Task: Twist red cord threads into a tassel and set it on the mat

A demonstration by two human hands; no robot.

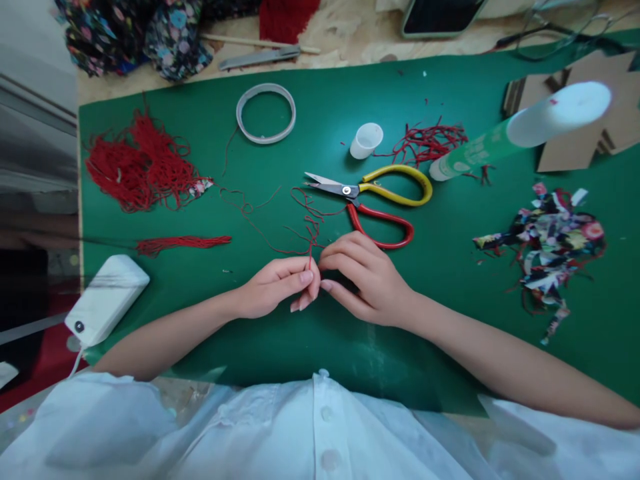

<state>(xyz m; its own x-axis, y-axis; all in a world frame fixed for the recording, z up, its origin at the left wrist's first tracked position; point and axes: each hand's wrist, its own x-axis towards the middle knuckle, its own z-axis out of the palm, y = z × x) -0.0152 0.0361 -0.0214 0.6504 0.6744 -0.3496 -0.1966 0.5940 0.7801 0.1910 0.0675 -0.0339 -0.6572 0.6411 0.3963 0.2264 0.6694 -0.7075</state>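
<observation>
A red cord [311,250] is pinched between the thumb and fingers of my left hand [280,283], its upper end standing above the fingertips. Close against those fingertips is my right hand [367,280], fingers curved and thumb a little apart; I see nothing held in it. Loose red threads [311,223] spread on the green mat just above both hands. Scissors [353,191] with one yellow and one red handle lie beyond my right hand, blades parted and pointing left. A tied bunch of red cords [185,245] rests left of my left hand.
A red thread pile [143,163], tape ring [266,85], small white cup [367,141] and red cord scraps [430,141] lie farther back. A glue bottle [520,130] stands right, near cardboard pieces [575,133] and fabric scraps [555,243]. A white device [107,297] sits left.
</observation>
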